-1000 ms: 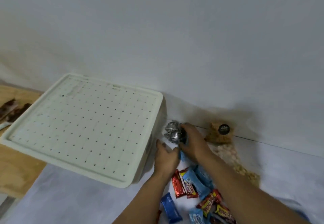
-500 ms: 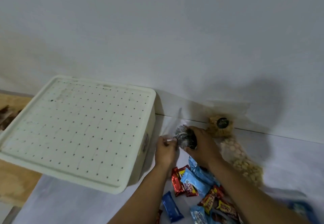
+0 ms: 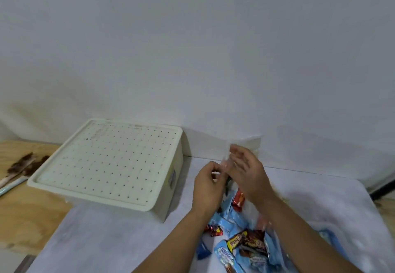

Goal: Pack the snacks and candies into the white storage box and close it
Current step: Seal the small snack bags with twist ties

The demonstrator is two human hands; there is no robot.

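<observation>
Beside one white storage box [image 3: 111, 163], two hands [image 3: 208, 189].

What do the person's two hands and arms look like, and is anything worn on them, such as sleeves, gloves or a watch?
Both arms are bare from the frame's lower edge up to the wrists; no sleeve shows. The left hand and the right hand wear no gloves, and no watch, bracelet or ring is visible. The fingers are slightly blurred, so very small details cannot be told.

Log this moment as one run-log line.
box: lid on | left hand: pinching clear bag | right hand: on bag | snacks: loose on cloth, unpacked
</observation>
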